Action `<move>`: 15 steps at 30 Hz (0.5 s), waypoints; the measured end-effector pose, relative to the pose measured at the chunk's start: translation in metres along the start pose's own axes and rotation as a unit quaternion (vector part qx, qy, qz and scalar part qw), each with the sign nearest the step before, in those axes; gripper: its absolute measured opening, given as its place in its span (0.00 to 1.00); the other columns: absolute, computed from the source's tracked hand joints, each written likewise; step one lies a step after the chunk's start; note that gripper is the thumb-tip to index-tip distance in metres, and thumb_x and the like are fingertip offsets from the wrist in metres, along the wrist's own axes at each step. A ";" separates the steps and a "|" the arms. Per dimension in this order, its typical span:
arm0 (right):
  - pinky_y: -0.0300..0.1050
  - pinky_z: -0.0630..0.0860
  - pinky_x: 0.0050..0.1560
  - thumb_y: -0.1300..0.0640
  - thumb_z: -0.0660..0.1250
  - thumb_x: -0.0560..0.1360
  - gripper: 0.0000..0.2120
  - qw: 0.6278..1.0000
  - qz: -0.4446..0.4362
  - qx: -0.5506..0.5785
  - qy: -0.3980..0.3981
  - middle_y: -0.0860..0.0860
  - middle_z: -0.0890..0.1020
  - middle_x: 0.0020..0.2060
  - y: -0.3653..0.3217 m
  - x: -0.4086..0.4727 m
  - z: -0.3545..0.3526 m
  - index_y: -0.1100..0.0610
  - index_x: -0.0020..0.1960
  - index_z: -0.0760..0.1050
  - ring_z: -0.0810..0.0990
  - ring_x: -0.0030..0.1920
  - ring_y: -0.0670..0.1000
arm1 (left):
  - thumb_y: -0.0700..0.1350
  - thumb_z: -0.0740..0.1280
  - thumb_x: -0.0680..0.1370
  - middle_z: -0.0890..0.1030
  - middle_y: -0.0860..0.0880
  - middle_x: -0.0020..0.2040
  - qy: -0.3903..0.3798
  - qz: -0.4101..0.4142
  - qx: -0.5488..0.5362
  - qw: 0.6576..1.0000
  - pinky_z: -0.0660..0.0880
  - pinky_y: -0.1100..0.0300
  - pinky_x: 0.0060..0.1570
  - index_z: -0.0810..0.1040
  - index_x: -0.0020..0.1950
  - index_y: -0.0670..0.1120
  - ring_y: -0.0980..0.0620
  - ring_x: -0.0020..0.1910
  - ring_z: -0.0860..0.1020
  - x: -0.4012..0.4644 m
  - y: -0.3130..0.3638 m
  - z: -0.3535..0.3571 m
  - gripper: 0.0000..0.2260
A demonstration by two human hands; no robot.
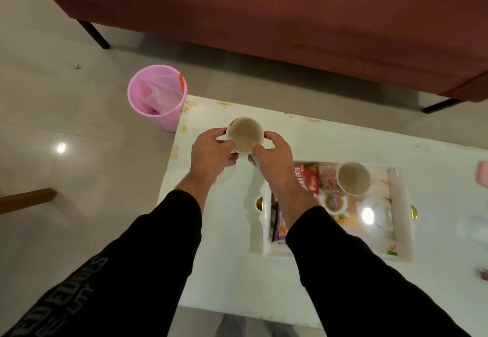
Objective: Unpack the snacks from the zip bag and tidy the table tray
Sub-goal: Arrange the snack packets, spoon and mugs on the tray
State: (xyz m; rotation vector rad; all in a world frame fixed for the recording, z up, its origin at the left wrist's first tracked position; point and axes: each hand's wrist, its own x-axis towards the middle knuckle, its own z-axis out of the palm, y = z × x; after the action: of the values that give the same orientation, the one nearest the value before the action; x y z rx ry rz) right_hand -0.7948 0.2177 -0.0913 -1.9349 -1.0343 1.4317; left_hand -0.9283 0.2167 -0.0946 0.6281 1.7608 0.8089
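Both hands on one white cup [245,134] near the surface's [343,138] far left corner: left hand [211,152] and right hand [274,157], fingers clamped on its sides. Tray [402,218] at mid surface holds red snack packet [307,181], second cup [353,178], small bowl [333,203]. Pink bin [158,96] on floor beside left edge, clear bag inside.

Head camera looks steeply down, close above the white table [330,136].
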 end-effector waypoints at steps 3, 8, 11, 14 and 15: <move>0.57 0.82 0.50 0.58 0.64 0.72 0.21 1.000 -0.004 -0.007 -0.004 0.47 0.83 0.38 0.006 -0.022 -0.032 0.51 0.64 0.75 0.85 0.43 0.50 | 0.39 0.69 0.75 0.84 0.43 0.46 -0.012 -0.005 0.034 0.999 0.83 0.53 0.41 0.77 0.61 0.43 0.48 0.36 0.85 -0.030 0.005 0.009 0.15; 0.58 0.82 0.50 0.55 0.64 0.72 0.19 0.994 -0.052 -0.096 -0.015 0.49 0.85 0.45 0.022 -0.057 -0.100 0.49 0.63 0.77 0.84 0.43 0.52 | 0.44 0.74 0.73 0.83 0.44 0.47 -0.063 0.000 0.106 0.992 0.81 0.55 0.36 0.78 0.57 0.42 0.48 0.37 0.84 -0.078 0.013 0.036 0.15; 0.51 0.80 0.47 0.56 0.64 0.74 0.18 0.987 -0.061 -0.148 -0.021 0.47 0.83 0.45 0.038 -0.077 -0.144 0.48 0.63 0.77 0.82 0.42 0.51 | 0.41 0.75 0.72 0.84 0.43 0.41 -0.109 -0.012 0.139 0.984 0.81 0.57 0.32 0.79 0.57 0.41 0.52 0.31 0.83 -0.111 0.006 0.065 0.14; 0.40 0.73 0.39 0.59 0.63 0.75 0.19 0.978 -0.056 -0.201 -0.020 0.45 0.79 0.38 0.061 -0.083 -0.186 0.48 0.64 0.78 0.78 0.38 0.48 | 0.40 0.74 0.73 0.84 0.43 0.37 -0.116 -0.020 0.153 0.981 0.80 0.61 0.30 0.80 0.54 0.42 0.55 0.27 0.82 -0.142 -0.011 0.102 0.11; 0.38 0.71 0.37 0.60 0.64 0.74 0.19 0.973 -0.058 -0.221 -0.019 0.43 0.77 0.35 0.068 -0.084 -0.199 0.49 0.64 0.78 0.77 0.37 0.48 | 0.40 0.74 0.73 0.84 0.43 0.36 -0.112 -0.017 0.155 0.981 0.79 0.63 0.29 0.80 0.51 0.43 0.55 0.26 0.81 -0.152 -0.018 0.114 0.08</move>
State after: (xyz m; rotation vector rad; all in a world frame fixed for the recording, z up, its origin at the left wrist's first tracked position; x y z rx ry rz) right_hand -0.6001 0.1172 -0.0357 -2.1062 -1.5627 1.2534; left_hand -0.7731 0.1184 -0.0435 0.8588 1.6969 0.4225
